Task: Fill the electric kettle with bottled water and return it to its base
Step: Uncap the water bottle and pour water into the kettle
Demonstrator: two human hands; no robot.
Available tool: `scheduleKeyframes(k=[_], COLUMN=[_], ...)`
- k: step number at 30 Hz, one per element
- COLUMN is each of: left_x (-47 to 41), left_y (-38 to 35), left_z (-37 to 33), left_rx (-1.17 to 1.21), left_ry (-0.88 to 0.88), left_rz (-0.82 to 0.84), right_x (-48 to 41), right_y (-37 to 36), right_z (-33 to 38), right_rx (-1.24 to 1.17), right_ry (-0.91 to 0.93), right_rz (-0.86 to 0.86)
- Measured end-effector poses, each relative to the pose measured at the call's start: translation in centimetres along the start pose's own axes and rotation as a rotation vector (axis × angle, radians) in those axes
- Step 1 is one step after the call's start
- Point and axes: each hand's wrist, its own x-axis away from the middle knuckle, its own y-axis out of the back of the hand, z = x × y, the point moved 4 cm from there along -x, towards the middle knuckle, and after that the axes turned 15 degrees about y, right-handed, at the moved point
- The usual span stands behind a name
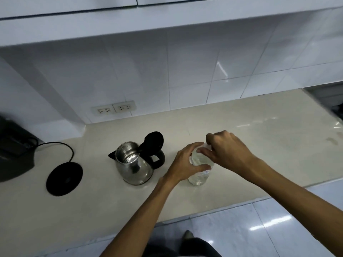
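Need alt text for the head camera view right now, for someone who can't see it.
Both hands are on a clear water bottle standing on the counter: left hand around its body, right hand at the top. To its left stands a steel kettle, lid open, off its black base.

Two wall sockets [113, 108] sit in the tiled wall [185, 71], up and left of the grip. A dark appliance [13, 149] stands far left on the counter [259, 127].
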Motion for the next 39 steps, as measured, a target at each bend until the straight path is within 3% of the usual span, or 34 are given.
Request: scheduleKeyframes(k=[6,9,16,21,23,27,31,35,37,39], left_x=[0.1,-0.1,-0.1,-0.1,-0.3,-0.3,-0.2,-0.1,0.0,-0.1], left_y=[0.0,0.1,0.0,-0.1,-0.1,-0.2,-0.3,-0.2,-0.2,-0.2], left_z=[0.3,0.2,0.4,0.4,0.5,0.6,0.7,0.9,0.8,0.8], left_rx=[0.048,0.064,0.086,0.091,0.087,0.094,0.101,0.119,0.124,0.13], left_ry=[-0.004,0.0,-0.012,-0.012,-0.006,-0.004,-0.008,-0.01,-0.007,-0.002], left_rz=[0.008,0.02,0.028,0.023,0.024,0.027,0.027,0.015,0.02,0.028], right_x=[-0.2,-0.3,-1.1,-1.3,-1.5,-1.7,-1.0,1.6,3.7,5.9], right_y=[-0.8,-1.0,0.5,1.1,0.8,0.5,0.9,-0.2,-3.0,-7.5], right_z=[-0.6,-1.0,-1.5,-2.1,-1.8,-1.7,-2.3,-5.6,-7.1,-8.0], right_rx=[-0.025,-0.075,-0.221,-0.035,0.043,-0.068,-0.212,-0.307,-0.31,-0.322], right_ry=[-0.036,0.047,0.384,0.097,0.092,0.234,0.394,0.18,0.054,-0.048], right_rz=[0.018,0.033,0.252,0.235,0.268,0.337,0.191,-0.06,-0.08,0.006])
